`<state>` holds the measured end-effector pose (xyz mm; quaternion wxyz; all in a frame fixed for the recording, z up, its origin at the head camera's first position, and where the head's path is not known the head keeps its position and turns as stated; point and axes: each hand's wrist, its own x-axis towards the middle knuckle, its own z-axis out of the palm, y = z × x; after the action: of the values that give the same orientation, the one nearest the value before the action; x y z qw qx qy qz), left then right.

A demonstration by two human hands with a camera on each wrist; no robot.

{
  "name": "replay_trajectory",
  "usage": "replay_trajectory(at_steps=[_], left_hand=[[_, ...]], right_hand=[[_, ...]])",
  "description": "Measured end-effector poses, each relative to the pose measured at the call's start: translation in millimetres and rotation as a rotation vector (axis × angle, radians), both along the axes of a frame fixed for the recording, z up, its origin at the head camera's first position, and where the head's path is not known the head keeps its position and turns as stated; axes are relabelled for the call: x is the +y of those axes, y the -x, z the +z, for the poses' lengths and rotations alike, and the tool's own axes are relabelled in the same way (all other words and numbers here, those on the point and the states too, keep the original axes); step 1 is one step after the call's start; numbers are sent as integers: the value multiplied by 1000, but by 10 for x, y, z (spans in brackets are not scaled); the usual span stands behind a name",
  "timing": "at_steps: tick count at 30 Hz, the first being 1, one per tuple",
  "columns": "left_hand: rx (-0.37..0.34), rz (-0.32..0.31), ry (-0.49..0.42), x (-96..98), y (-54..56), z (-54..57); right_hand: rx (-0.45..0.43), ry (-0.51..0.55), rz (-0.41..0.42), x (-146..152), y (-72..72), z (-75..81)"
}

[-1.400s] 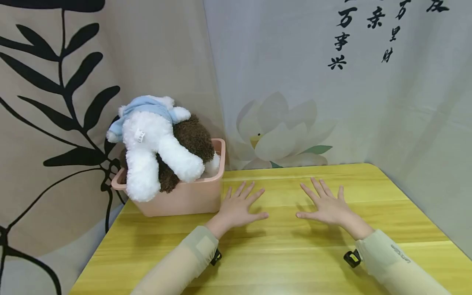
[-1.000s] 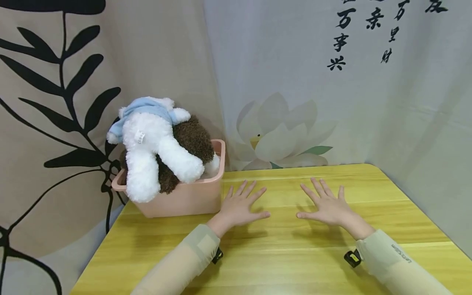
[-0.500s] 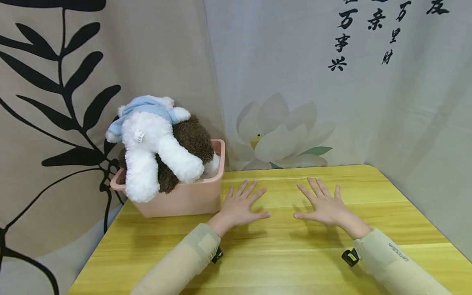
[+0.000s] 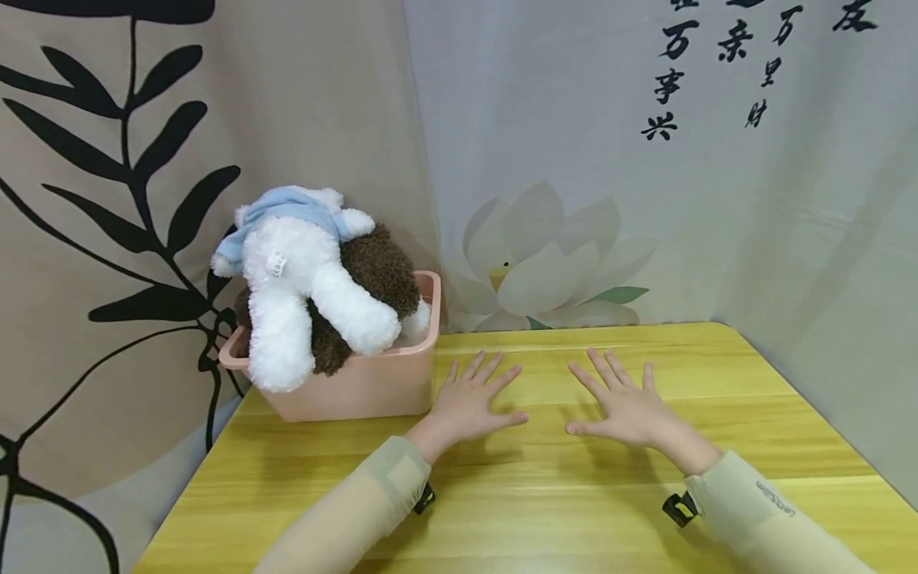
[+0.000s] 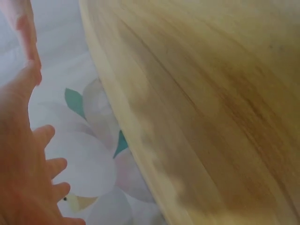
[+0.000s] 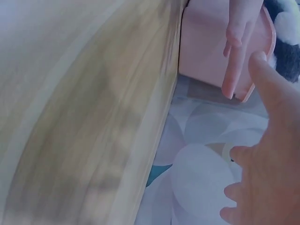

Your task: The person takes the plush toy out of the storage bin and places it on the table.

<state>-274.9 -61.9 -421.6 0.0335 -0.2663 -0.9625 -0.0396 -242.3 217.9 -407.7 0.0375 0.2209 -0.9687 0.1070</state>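
Note:
My left hand [image 4: 466,405] is held over the yellow wooden table [image 4: 545,510] with its fingers spread, just right of a pink bin [image 4: 366,387]. My right hand [image 4: 627,406] is spread the same way to the right, with a gap between the two thumbs. Neither hand holds anything, and shadows fall on the wood beneath them. In the bin lies a white plush toy [image 4: 287,263] with a blue hood, its back turned up and its legs over the rim. A dark brown curly plush [image 4: 380,267] is partly hidden under it.
Behind the table hangs a pale cloth [image 4: 545,104] with a printed lotus and black writing. Black printed leaves [image 4: 154,231] cover the cloth at left. The bin stands at the table's back left corner. Both wrists carry small black cameras [image 4: 679,509].
My right hand has shifted slightly left, toward the left hand. The left hand, the bin and the plush toys stay as they were, apart from slight head camera movement.

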Motion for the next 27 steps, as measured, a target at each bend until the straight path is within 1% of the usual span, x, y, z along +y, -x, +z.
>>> replay_trajectory(at_steps=[2, 5, 7, 10, 13, 16, 21, 27], left_hand=[[31, -6, -5, -26, -29, 20], [102, -36, -52, -74, -86, 75], [167, -64, -90, -111, -127, 112], [276, -116, -146, -170, -181, 143], [386, -163, -185, -233, -236, 144], [476, -193, -237, -297, -297, 148], [584, -190, -317, -401, -397, 191], [670, -150, -400, -537, -478, 275]], right_hand=[[14, 1, 16, -36, -9, 15], [58, 8, 31, -82, -5, 62], [96, 18, 38, -114, 12, 103], [138, 61, 53, -171, 42, 171], [155, 122, 66, -242, 63, 245], [161, 171, 83, -318, 80, 323], [173, 213, 117, -465, 127, 457], [193, 228, 162, -672, 237, 620]])
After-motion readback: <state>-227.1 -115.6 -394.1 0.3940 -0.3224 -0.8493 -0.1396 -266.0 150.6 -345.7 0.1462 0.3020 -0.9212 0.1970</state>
